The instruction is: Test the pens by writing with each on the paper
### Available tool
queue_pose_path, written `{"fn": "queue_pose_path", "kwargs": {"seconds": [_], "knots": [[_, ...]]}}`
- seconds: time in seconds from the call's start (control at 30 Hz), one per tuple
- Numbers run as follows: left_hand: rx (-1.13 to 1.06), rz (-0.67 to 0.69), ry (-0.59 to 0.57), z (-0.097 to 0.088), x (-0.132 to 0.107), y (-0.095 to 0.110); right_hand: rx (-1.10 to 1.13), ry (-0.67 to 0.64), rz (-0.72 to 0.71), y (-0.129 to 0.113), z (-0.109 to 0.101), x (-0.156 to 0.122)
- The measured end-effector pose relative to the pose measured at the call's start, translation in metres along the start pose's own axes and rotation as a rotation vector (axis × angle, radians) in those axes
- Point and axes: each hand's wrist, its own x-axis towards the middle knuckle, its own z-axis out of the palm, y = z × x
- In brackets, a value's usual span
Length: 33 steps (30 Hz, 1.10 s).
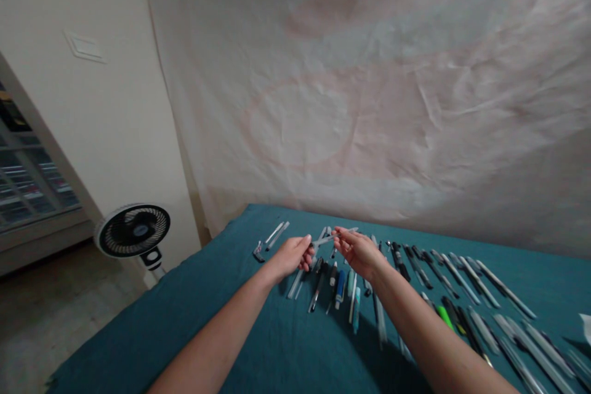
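Note:
My left hand (295, 257) is closed on one end of a slim, clear-barrelled pen (325, 239). At its other end, the fingers of my right hand (359, 251) pinch the same pen, so it spans the gap between both hands above the table. Just below the hands lie several more pens, among them a blue pen (340, 287), a teal pen (357, 308) and a black pen (318, 286). Whether the pen has a cap is too small to make out.
A teal cloth (184, 314) covers the table. Rows of pens lie to the right, with a bright green marker (445, 318) among them. Two light pens (277, 235) lie at the far left. A fan (133, 231) stands beyond the left edge, and a pale sheet (369, 104) hangs behind.

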Motion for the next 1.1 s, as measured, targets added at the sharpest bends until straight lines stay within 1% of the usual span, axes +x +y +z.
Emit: {"fn": "queue_pose_path", "kwargs": {"seconds": [0.17, 0.27, 0.5, 0.63, 0.73, 0.83, 1.0, 1.1], "knots": [[0.074, 0.086, 0.004, 0.001, -0.003, 0.003, 0.012, 0.009, -0.001, -0.002, 0.0, 0.001], [0.094, 0.115, -0.001, 0.002, -0.005, 0.005, 0.014, 0.013, 0.005, -0.002, 0.001, -0.002], [0.093, 0.07, -0.014, 0.001, -0.002, 0.002, 0.015, 0.01, 0.006, -0.003, 0.004, -0.005], [0.113, 0.044, -0.023, -0.004, -0.001, 0.002, 0.015, 0.018, -0.005, -0.003, 0.001, -0.002], [0.161, 0.034, -0.02, -0.012, 0.0, 0.001, 0.031, 0.048, -0.02, -0.003, -0.002, 0.001], [0.249, 0.026, 0.038, -0.021, 0.004, -0.006, 0.042, 0.065, -0.028, -0.002, -0.005, 0.004], [0.457, -0.031, 0.217, -0.036, 0.013, -0.031, 0.045, 0.064, -0.009, -0.001, -0.007, 0.006], [0.55, -0.083, 0.239, -0.04, 0.016, -0.043, 0.048, 0.063, -0.003, -0.001, -0.007, 0.007]]}}
